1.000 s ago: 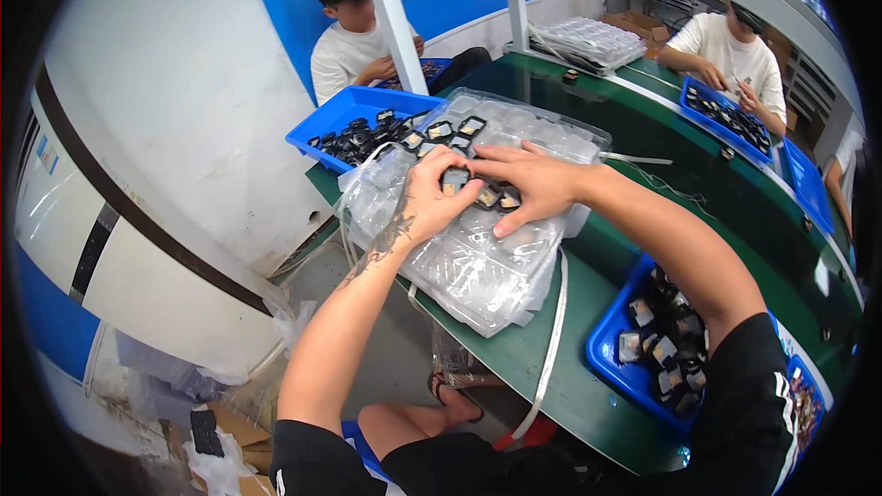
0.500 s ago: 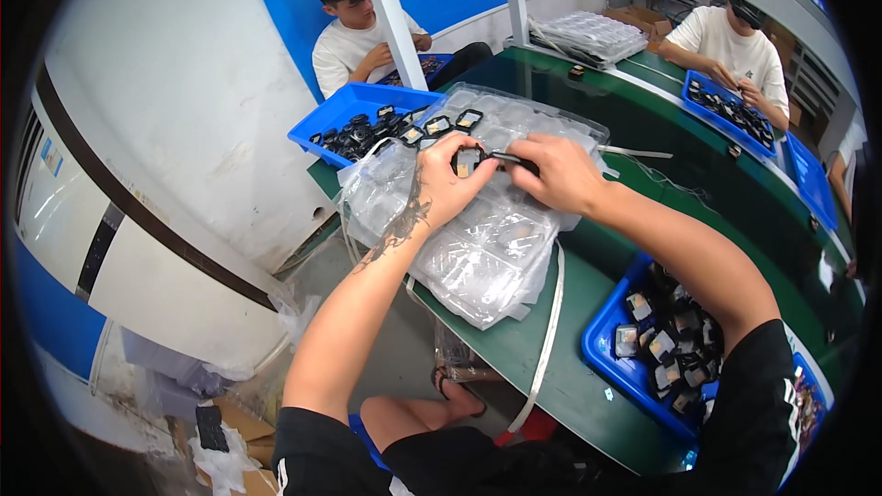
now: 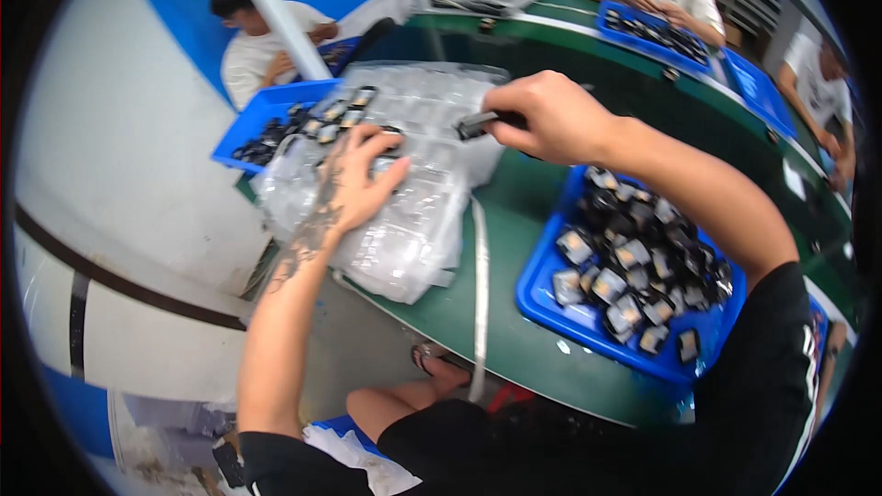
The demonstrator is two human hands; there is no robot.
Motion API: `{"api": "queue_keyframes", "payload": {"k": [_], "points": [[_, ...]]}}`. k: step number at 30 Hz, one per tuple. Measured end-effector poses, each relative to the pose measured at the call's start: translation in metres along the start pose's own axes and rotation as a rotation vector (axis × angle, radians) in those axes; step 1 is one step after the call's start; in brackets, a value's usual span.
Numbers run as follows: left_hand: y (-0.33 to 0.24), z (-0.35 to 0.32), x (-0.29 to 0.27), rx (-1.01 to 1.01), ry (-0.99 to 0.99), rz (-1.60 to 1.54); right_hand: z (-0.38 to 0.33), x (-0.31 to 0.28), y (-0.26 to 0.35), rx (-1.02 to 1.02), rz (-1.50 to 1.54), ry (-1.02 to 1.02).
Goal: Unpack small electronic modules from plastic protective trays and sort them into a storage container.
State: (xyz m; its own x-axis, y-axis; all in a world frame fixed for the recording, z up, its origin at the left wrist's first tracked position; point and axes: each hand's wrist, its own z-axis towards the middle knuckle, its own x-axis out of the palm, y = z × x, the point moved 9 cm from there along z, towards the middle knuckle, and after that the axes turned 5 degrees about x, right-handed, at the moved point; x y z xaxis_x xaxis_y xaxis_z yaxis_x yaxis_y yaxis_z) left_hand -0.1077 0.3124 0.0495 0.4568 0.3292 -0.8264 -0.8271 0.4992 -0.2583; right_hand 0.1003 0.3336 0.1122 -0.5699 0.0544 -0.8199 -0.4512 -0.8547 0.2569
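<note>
My left hand (image 3: 354,186) rests over the stack of clear plastic blister trays (image 3: 413,248), its thumb and fingers apart. A small black-framed part (image 3: 390,136) lies by its fingertips, partly covered by them. More black-framed parts with pale, gold-toned middles (image 3: 353,118) sit in the tray beyond that hand. Above the tray's right side, my right hand (image 3: 556,118) is closed around a slim black tool (image 3: 476,124), whose tip points left. Motion blurs the tool, and its exact kind cannot be made out.
A blue bin (image 3: 542,298) heaped with black parts stands on the green table (image 3: 441,329) at right. Another blue bin (image 3: 241,133) of black parts touches the trays' far left. A white strap (image 3: 480,294) hangs over the near edge. Co-workers sit across and to the sides.
My hands have moved apart: the left has let go of the black-framed part over the tray, while the right has drawn the tool away to the right. The view has swung right.
</note>
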Motion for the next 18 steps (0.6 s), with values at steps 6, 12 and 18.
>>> {"api": "queue_keyframes", "payload": {"k": [6, 12, 18], "points": [[-0.011, 0.012, -0.003, -0.039, 0.085, 0.105, -0.141, -0.029, -0.013, 0.193, -0.115, 0.642], [0.000, 0.008, 0.007, -0.089, 0.055, 0.344, -0.157, -0.054, 0.005, 0.136, 0.038, 0.794], [-0.003, 0.004, 0.009, -0.157, 0.189, 0.208, -0.014, -0.008, 0.020, -0.138, 0.088, 0.417]]}}
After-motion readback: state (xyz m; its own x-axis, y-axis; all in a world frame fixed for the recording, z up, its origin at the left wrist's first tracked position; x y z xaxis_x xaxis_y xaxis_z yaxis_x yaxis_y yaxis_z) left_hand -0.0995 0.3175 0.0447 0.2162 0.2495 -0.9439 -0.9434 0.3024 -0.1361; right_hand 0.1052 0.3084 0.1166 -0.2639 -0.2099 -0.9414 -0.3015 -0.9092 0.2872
